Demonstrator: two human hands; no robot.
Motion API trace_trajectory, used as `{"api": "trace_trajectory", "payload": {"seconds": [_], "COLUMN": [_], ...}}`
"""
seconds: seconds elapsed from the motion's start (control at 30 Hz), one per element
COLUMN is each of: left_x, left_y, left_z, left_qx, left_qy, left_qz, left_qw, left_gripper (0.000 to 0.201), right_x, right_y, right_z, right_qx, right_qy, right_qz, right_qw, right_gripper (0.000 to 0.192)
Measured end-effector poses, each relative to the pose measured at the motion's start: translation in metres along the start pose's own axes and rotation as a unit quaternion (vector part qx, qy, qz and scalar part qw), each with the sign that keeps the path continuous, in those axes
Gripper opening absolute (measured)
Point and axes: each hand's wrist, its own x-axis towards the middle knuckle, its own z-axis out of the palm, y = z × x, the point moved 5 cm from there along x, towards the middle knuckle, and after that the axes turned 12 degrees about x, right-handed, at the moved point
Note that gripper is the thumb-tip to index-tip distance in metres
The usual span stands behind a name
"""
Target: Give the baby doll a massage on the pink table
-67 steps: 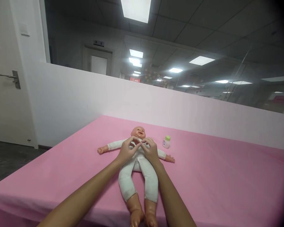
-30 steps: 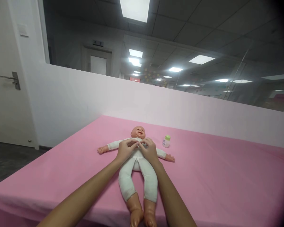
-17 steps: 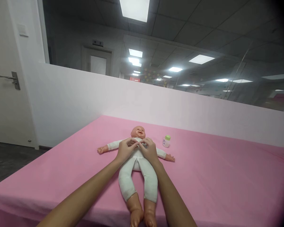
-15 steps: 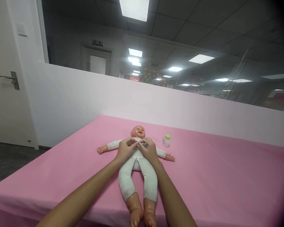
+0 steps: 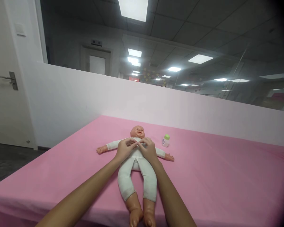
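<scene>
A baby doll (image 5: 137, 153) with a white cloth body lies on its back, head away from me and arms spread to the sides. My left hand (image 5: 126, 148) rests on the left of its chest, and my right hand (image 5: 147, 148) rests on the right. Both hands are arched, with a gap between thumb and fingers, and their tips come together at the middle of the chest. No held object shows in either hand. The fingertips are partly hidden by the backs of the hands. Right of the doll's head stands a small clear bottle (image 5: 165, 143) with a green cap.
Pink cloth (image 5: 203, 176) covers the table under the doll. Behind it runs a low white wall (image 5: 156, 101) with glass above. A door (image 5: 9, 94) with a metal handle is at the left. Something small lies at the far right table edge.
The whole view has shifted very slightly. Both hands stay in the same place on the doll's chest, and the bottle has not moved.
</scene>
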Motion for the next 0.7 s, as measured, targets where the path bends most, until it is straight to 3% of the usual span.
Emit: {"api": "trace_trajectory", "payload": {"seconds": [0.7], "left_x": [0.0012], "left_y": [-0.0051], "left_z": [0.0005], "left_qx": [-0.029], "left_qy": [-0.011], "left_qz": [-0.024], "left_qw": [0.999], "left_gripper": [0.03], "right_x": [0.0003], "right_y": [-0.0052], "right_z": [-0.001], "right_qx": [-0.002], "right_qy": [-0.001], "right_qz": [0.004], "right_qw": [1.0], "right_gripper": [0.015]}}
